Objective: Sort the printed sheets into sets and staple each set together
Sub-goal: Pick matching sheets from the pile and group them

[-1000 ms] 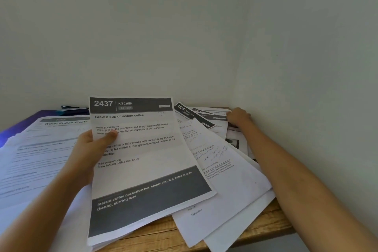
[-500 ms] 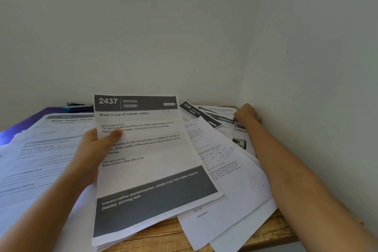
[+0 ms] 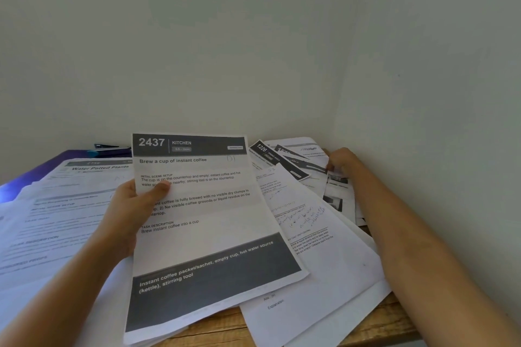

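Note:
My left hand (image 3: 132, 214) grips a printed sheet headed "2437 Kitchen" (image 3: 203, 234) by its left edge, thumb on top, held tilted above the table. My right hand (image 3: 342, 162) reaches to the far right corner by the wall, its fingers curled on the edge of a sheet with photos (image 3: 337, 186) in the loose pile. A "1226" sheet (image 3: 270, 158) and a sheet of handwritten maths (image 3: 304, 222) lie fanned out between the hands. At the left lies a "Water Potted Plants" sheet (image 3: 70, 197).
A wooden table (image 3: 389, 315) carries all the paper; its front edge shows at the lower right. Walls meet in a corner close behind the right hand. A purple folder (image 3: 56, 160) and a dark stapler-like object (image 3: 108, 146) lie at the far left.
My right hand has drawn slightly back from the corner, curling onto the photo sheet. The "2437" sheet in my left hand has barely shifted.

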Tool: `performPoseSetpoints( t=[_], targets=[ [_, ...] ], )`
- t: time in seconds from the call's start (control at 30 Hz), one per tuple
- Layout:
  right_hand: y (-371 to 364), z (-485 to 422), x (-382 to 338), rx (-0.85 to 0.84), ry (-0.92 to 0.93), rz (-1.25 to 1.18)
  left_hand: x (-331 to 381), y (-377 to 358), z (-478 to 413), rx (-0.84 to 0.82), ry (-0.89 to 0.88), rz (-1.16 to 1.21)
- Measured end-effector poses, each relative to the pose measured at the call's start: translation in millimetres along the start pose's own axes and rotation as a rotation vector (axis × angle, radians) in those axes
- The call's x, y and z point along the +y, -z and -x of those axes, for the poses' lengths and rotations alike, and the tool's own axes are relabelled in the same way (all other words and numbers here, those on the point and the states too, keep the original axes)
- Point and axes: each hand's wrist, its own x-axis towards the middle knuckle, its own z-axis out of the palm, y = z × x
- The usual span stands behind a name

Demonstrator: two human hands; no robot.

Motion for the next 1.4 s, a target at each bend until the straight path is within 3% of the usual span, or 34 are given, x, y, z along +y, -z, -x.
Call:
performPoseSetpoints(
  t=[0.17, 0.4, 0.57, 1.4],
  targets=[
    [0.8, -2.5, -0.2, -0.04, 0.115, -0.081, -0.6, 0.2, 0.1, 0.0, -0.005, 0.01],
    [8.9, -5.1, 0.9, 0.106, 0.356, -0.009, -0.5, -0.1, -0.8, 0.001, -0.003, 0.017],
    [28.0, -3.1, -13.7, 0.179, 0.341, -0.027, -1.3, 1.9, -1.5, 0.007, -0.009, 0.031],
    [108.7, 99.9, -111.0, 0.636, 0.805, -0.721, 4.2, 14.3, 6.6, -0.002, -0.116, 0.156]
  ],
)
